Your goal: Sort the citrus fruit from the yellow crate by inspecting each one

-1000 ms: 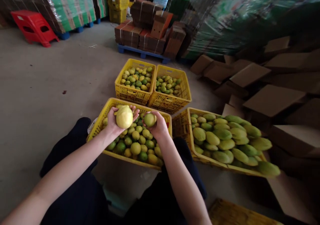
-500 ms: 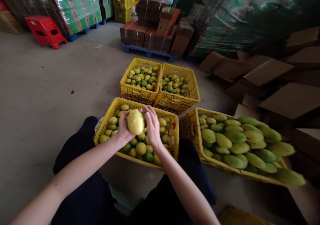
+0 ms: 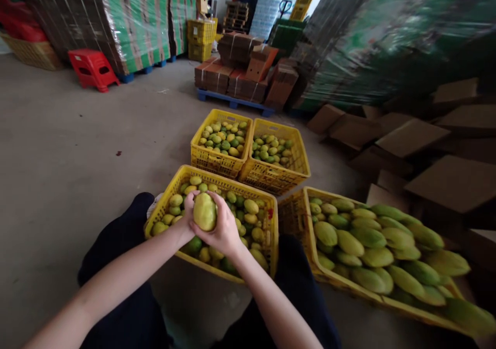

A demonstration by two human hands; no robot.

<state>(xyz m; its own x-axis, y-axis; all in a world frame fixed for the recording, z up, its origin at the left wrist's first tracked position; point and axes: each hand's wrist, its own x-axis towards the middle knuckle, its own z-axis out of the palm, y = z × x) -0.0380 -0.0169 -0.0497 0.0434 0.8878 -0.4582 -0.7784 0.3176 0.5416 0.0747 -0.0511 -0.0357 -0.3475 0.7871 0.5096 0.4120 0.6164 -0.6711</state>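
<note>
A yellow-green papaya is held up over the near yellow crate between both of my hands. My left hand is closed round its left side. My right hand wraps its right side, with the fingers passing beneath it. The undersides of the fruit and some fingertips are hidden. Below my hands, the near crate holds many more green and yellow papayas, standing between my knees.
Two yellow crates of fruit stand just beyond. At right, another crate is heaped with larger, longer papayas. Cardboard boxes lie behind it. A red stool and stacked cartons on a blue pallet are farther off.
My right hand, earlier open and apart at the fruit's right, has come in and closed on the papaya. The papaya has turned in my grasp. The view has tipped up slightly.
</note>
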